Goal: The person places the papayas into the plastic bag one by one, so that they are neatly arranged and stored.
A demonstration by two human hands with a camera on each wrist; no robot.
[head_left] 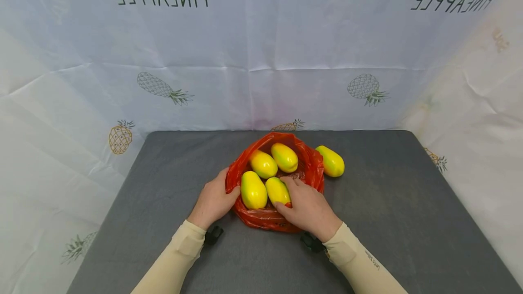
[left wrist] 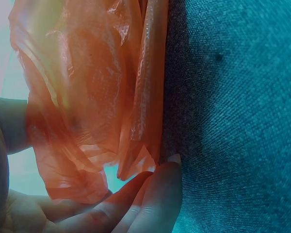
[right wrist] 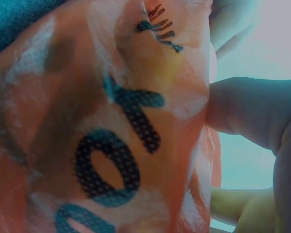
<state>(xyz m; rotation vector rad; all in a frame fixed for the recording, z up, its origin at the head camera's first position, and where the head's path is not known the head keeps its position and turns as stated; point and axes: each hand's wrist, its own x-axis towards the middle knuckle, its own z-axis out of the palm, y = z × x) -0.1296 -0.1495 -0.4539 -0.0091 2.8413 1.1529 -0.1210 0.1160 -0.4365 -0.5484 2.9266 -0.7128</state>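
Note:
A red plastic bag (head_left: 269,223) sits with its mouth spread wide, holding several yellow-green mangoes. My left hand (head_left: 214,198) grips the bag's left rim, thumb inside and fingers outside; the left wrist view shows those fingers (left wrist: 155,199) under the thin plastic (left wrist: 87,87). Inside the bag, my right hand (head_left: 306,203) holds the near right mango (head_left: 276,190) between thumb and fingers. Next to it is another mango (head_left: 253,190), with two more (head_left: 284,158) behind. Printed black letters (right wrist: 106,167) on the bag's outside fill the right wrist view.
One mango (head_left: 332,161) lies outside, against the bag's right side. All this stands on a dark grey table (head_left: 392,221). Behind it hangs a white cloth (head_left: 261,94) printed with pineapples.

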